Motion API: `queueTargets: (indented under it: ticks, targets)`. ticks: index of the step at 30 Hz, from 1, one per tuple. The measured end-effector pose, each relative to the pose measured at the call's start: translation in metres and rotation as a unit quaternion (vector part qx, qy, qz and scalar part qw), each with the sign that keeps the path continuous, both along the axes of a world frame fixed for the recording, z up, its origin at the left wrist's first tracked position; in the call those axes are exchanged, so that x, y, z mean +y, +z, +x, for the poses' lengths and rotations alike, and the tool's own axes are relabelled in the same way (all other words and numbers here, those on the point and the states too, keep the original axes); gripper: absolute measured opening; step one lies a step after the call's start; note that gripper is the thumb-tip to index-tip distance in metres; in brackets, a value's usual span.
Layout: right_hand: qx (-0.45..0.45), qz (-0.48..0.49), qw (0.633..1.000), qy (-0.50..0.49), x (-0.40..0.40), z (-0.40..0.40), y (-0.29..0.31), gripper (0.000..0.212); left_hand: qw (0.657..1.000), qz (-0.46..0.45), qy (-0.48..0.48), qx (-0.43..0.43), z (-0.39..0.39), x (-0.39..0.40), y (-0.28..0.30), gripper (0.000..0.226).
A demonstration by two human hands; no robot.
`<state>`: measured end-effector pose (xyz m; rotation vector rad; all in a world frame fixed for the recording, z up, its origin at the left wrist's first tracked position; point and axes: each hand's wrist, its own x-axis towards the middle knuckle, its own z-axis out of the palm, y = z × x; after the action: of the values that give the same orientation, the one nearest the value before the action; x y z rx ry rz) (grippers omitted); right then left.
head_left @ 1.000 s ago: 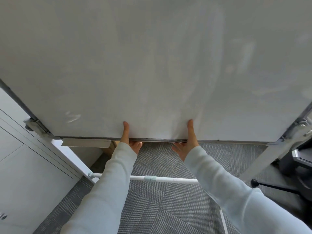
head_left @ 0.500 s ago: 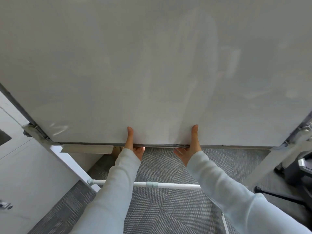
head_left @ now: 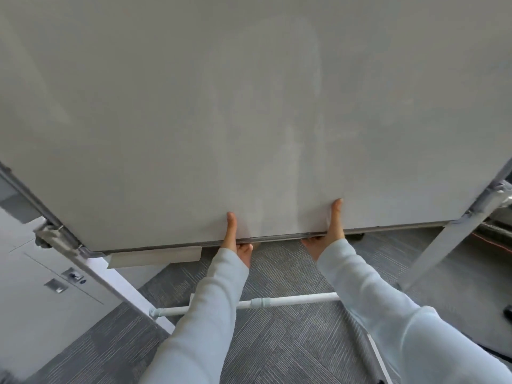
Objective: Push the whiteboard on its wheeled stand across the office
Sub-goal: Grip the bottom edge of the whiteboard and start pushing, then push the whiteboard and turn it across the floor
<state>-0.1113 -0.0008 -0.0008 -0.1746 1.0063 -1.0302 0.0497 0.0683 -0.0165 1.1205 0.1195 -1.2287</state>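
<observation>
The whiteboard (head_left: 249, 106) fills most of the view, a large pale grey panel in a metal frame. Its bottom edge runs across the middle of the frame. My left hand (head_left: 235, 242) grips that bottom edge, thumb up on the front face, fingers curled underneath. My right hand (head_left: 331, 234) holds the same edge further right in the same way. The stand's white crossbar (head_left: 277, 302) runs low behind my forearms. A grey stand leg (head_left: 443, 250) slants down at the right, and a white one (head_left: 122, 286) at the left. The wheels are out of sight.
White cabinets with a lock and recessed handle (head_left: 63, 281) stand close on the left. A small tray (head_left: 155, 257) hangs under the board's left part. Grey patterned carpet (head_left: 277, 342) lies below. Dark furniture and an orange cable (head_left: 496, 242) sit at the far right.
The board and stand have shifted against the floor and cabinets, and its bottom edge now tilts up to the right. A cabinet lock has come into view. Both hands keep their grip.
</observation>
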Motion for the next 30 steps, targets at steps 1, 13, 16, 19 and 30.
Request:
queueTargets:
  ticks: [1, 13, 16, 19, 30]
  targets:
    - [-0.006, -0.001, 1.0, 0.007, 0.004, 0.01, 0.0, 0.09, 1.0, 0.003, 0.02, 0.005, 0.007, 0.006, -0.003, 0.095]
    - [-0.041, 0.04, 0.989, 0.139, 0.075, 0.131, -0.001, 0.108, 0.991, 0.012, 0.132, 0.009, 0.092, 0.124, 0.005, 0.097]
    - [-0.012, 0.04, 0.984, 0.176, 0.102, 0.16, 0.002, 0.11, 0.986, 0.019, 0.163, 0.007, 0.113, 0.159, 0.004, 0.1]
    - [-0.006, 0.023, 0.975, 0.222, 0.133, 0.187, 0.003, 0.105, 0.977, 0.015, 0.21, 0.014, 0.132, 0.196, 0.006, 0.1]
    - [0.011, 0.046, 0.926, 0.374, 0.244, 0.27, 0.006, 0.105, 0.926, -0.035, 0.375, 0.009, 0.178, 0.33, 0.01, 0.146]
